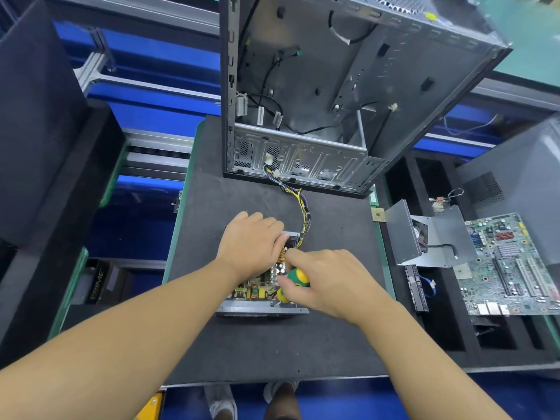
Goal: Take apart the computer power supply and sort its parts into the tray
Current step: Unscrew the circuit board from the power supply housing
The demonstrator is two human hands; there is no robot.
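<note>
Both over open PSU — L hand palm-down, gripping far wall; R hand curled round screwdriver.

The screwdriver I grip has a handle banded green and yellow. The power supply has a bare grey shell, with a copper-orange coil inside. Its wires run yellow, black and purple over the dark grey, green-edged mat. At the mat's far edge stands the silver-grey computer case. The black tray holds a green circuit board and a blue cable.
</note>
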